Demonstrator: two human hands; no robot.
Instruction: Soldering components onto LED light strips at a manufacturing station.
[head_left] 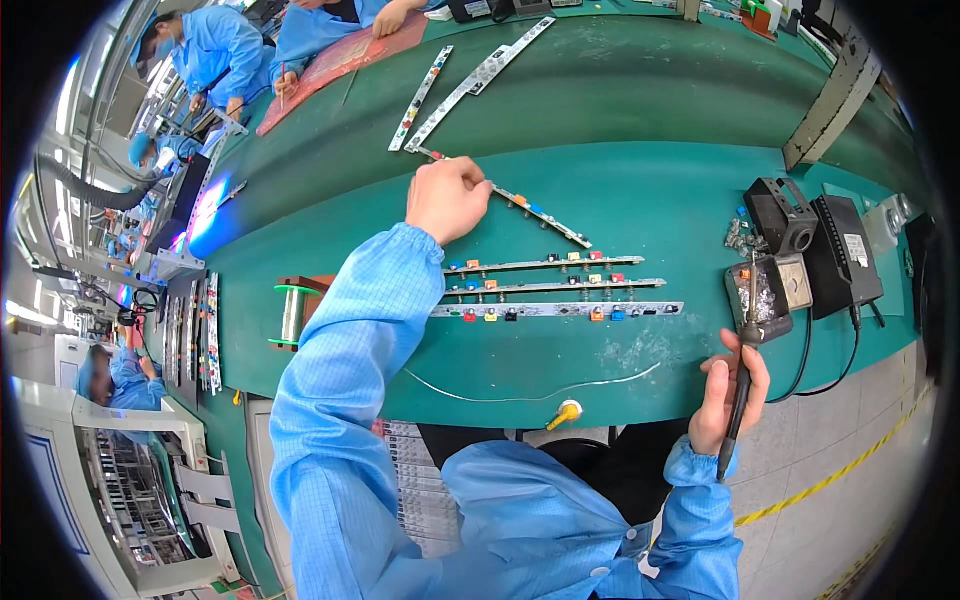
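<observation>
My left hand [447, 198] is closed on a long narrow circuit board [542, 214] with small coloured parts. The board slants across the green bench, and the hand covers part of it. In my right hand [712, 398] is a soldering iron [739, 408], tip pointing away from me. Its tip end reaches over a dark soldering-iron stand [772, 318]. Between my hands lie several similar strip boards, the nearest being a white strip board [560, 311]. My left sleeve hides their left ends. A loose length of solder wire [520, 399] curves along the front.
A solder spool [291, 315] stands left of my forearm. At the right are a black box-shaped unit [846, 255], cables and a clear bottle [886, 222]. A metal post [832, 105] rises at the far right. Co-workers in blue sit at the far left.
</observation>
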